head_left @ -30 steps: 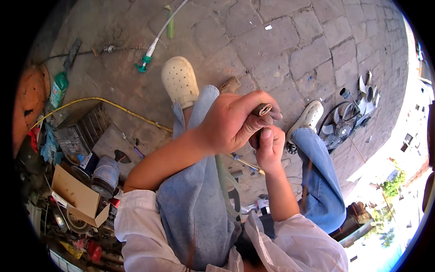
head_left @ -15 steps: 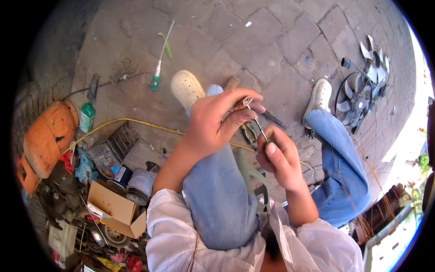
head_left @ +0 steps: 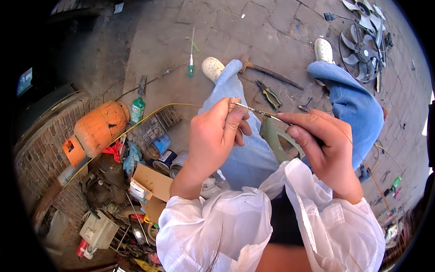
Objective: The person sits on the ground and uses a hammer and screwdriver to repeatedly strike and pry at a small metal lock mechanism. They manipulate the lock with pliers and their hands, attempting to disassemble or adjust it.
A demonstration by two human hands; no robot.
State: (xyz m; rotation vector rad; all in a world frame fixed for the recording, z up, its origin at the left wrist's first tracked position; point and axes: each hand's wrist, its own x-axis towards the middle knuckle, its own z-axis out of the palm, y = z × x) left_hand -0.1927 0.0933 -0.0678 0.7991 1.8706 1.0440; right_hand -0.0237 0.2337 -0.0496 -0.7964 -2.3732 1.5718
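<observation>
My left hand [head_left: 212, 133] is closed, pinching a small coppery-brown piece [head_left: 234, 102] between thumb and fingers above my left knee. In my right hand [head_left: 324, 144] is a slim metal pick-like tool [head_left: 259, 111] with a dark handle mostly hidden by the fingers. Its thin tip points left and meets the small piece, though I cannot tell whether it goes inside. On the ground beyond my hands lie pliers [head_left: 268, 94] with green-and-black handles and a hammer [head_left: 277, 76] with a long dark handle.
Cooling fans [head_left: 364, 53] lie at the far right. To the left are an orange gas cylinder [head_left: 97, 129], a green bottle [head_left: 137, 109], a cardboard box [head_left: 156, 176] and mixed scrap. A yellow hose [head_left: 156, 110] crosses the ground. A grey-green plastic stool [head_left: 273, 137] shows between my legs.
The view has shifted, showing more of the left side. My right hand has moved away from the left and turned, so the tool lies flatter. Both hands keep their hold.
</observation>
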